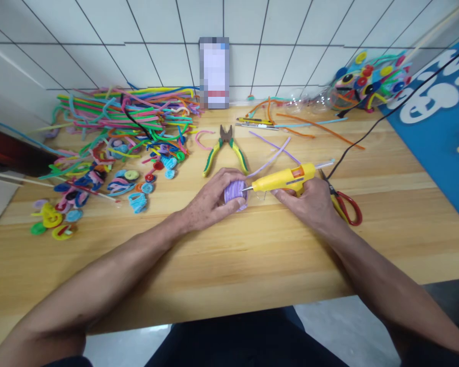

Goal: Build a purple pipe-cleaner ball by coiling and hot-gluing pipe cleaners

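Left hand: we slant the forearm inward, clasping a purple coil between fingers and thumb. Right hand: we wrap fingers round a yellow glue gun, nozzle at the coil. Pliers: beyond our left fingers.

plastic glue gun, smooth wood table
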`<action>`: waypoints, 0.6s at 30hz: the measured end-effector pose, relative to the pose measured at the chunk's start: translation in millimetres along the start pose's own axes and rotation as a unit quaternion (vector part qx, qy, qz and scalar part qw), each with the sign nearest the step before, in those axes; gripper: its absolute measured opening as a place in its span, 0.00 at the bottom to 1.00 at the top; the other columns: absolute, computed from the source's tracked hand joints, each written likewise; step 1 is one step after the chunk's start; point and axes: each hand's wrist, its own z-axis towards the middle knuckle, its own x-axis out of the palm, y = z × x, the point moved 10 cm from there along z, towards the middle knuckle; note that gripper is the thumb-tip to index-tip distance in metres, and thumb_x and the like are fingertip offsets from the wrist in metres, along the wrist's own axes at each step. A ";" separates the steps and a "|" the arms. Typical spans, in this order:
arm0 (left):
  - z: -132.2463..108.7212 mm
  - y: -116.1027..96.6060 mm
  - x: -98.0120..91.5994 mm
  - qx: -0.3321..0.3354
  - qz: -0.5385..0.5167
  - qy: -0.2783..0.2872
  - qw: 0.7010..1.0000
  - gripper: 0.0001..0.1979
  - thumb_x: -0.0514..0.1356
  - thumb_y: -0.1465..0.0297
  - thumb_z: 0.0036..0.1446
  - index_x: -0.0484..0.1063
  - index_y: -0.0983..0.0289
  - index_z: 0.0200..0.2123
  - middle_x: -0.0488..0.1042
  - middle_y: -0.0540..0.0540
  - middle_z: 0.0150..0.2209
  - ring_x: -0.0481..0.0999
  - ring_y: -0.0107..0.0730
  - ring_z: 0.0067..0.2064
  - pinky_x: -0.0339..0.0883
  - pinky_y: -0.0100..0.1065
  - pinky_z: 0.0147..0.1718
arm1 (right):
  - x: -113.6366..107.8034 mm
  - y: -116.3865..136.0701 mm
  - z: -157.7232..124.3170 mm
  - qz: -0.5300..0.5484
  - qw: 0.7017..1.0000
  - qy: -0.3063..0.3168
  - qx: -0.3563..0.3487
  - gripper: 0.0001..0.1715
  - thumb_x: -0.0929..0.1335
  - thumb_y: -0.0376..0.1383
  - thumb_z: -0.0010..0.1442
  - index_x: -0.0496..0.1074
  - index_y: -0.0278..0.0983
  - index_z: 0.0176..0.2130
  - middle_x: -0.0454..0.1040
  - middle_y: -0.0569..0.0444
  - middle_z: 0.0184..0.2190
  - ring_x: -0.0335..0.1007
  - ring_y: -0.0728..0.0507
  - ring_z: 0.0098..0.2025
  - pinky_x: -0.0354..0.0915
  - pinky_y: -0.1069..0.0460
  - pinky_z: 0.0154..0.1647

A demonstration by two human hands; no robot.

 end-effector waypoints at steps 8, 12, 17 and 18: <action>-0.7 2.9 0.6 -0.014 -0.001 0.004 1.000 0.21 0.63 0.58 0.73 0.69 0.55 0.65 0.76 0.62 0.62 0.76 0.47 0.64 0.73 0.53 0.65 | 1.0 4.1 1.0 0.002 1.000 -0.001 -0.018 0.19 0.75 0.52 0.56 0.73 0.43 0.25 0.79 0.51 0.24 0.78 0.38 0.31 0.68 0.47 0.30; -0.5 1.6 0.0 -0.003 -0.003 -0.001 1.000 0.21 0.63 0.59 0.73 0.69 0.56 0.65 0.75 0.62 0.61 0.76 0.46 0.64 0.73 0.52 0.64 | 0.9 7.4 -0.5 0.021 1.000 0.002 -0.022 0.17 0.74 0.51 0.58 0.74 0.43 0.26 0.79 0.51 0.25 0.78 0.38 0.31 0.69 0.47 0.32; -0.7 3.5 0.3 -0.009 -0.003 -0.003 1.000 0.21 0.63 0.58 0.73 0.69 0.56 0.64 0.76 0.62 0.61 0.76 0.47 0.63 0.73 0.52 0.64 | 3.0 9.5 -1.2 0.008 1.000 0.008 -0.020 0.16 0.74 0.49 0.57 0.73 0.44 0.26 0.80 0.49 0.27 0.79 0.35 0.34 0.71 0.45 0.35; -0.8 3.7 0.6 -0.010 -0.002 -0.002 1.000 0.21 0.63 0.58 0.73 0.69 0.56 0.64 0.76 0.62 0.61 0.76 0.47 0.64 0.73 0.53 0.64 | 3.8 9.2 -1.2 0.002 1.000 0.010 -0.018 0.17 0.75 0.49 0.56 0.71 0.44 0.25 0.78 0.49 0.26 0.79 0.35 0.33 0.71 0.44 0.35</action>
